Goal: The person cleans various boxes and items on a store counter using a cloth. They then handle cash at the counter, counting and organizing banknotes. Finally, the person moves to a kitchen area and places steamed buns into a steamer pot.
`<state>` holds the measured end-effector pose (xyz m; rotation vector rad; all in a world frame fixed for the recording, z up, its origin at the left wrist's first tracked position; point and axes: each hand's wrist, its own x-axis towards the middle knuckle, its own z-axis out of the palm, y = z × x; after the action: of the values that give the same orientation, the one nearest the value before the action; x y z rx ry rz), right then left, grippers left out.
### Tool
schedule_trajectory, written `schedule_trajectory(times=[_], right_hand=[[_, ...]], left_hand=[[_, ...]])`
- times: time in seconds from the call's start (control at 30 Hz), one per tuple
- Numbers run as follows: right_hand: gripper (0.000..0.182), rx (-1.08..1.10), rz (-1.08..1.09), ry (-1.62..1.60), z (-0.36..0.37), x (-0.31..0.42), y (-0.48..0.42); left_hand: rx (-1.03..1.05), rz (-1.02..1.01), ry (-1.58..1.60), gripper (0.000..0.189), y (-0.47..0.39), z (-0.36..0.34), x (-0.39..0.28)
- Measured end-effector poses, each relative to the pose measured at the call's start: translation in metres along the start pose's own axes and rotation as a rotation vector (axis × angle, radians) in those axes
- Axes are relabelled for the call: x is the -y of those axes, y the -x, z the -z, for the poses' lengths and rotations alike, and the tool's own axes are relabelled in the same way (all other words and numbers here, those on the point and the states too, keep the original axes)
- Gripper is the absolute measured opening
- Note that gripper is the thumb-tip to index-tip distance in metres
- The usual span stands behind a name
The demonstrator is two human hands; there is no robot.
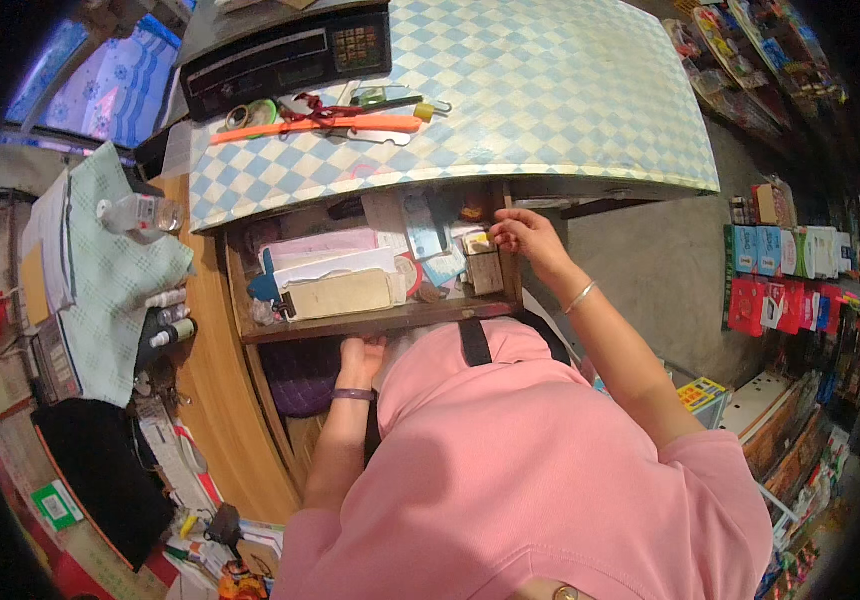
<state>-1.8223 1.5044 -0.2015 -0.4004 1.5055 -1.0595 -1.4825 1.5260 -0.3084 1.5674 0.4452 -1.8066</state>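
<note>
A wooden drawer [310, 326] is pulled out from under the table, in front of my body. My right hand [527, 238] hovers at the drawer's right side wall, fingers loosely bent and apart, with nothing visible in them. Beneath the drawer's front edge is my left hand [361, 360]; its fingertips are partly hidden there, so its grip is unclear. Inside the drawer lie a beige booklet [340, 294], white papers [336, 266], a pink paper [317, 249], blue-and-white cards [424, 234] and small boxes [485, 271] near my right hand.
On the checked tablecloth [535, 90] stand a black scale [280, 60] and an orange strip-like tool [317, 127] among small items. A plastic bottle [146, 214] lies on a cloth-covered surface at left. Hanging packaged goods [782, 251] line the right side.
</note>
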Motion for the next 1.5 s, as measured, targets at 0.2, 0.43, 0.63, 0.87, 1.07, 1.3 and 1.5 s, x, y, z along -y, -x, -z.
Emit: schedule_trajectory(times=[0.2,0.43,0.63,0.87,1.07,1.3,1.5], right_hand=[[0.056,-0.183,0.475,0.939,-0.034,-0.046,-0.04],[0.037,-0.122,0.387,0.906,-0.041,-0.04,-0.072],[0.013,0.023,0.014,0.225,-0.05,-0.022,-0.045],[0.012,0.272,-0.178,-0.116,-0.044,-0.009,-0.011],[0.034,0.113,0.37,0.595,-0.057,0.005,0.007],[0.055,0.339,0.486,0.703,-0.084,0.031,0.034],[0.048,0.405,0.053,0.127,-0.069,0.031,0.022]], left_hand=[[0.257,-0.06,-0.127,0.018,0.012,0.029,-0.005],[0.346,-0.38,-1.393,0.021,0.09,-0.007,-0.039],[0.6,-0.578,-0.879,0.023,0.09,-0.066,-0.036],[0.818,-0.037,-0.093,0.037,0.084,-0.136,0.001],[0.948,-0.124,-0.122,0.034,0.096,-0.152,0.001],[0.8,-0.156,-0.15,0.024,0.082,-0.148,0.003],[0.758,-0.179,-0.179,0.021,0.092,-0.145,-0.004]])
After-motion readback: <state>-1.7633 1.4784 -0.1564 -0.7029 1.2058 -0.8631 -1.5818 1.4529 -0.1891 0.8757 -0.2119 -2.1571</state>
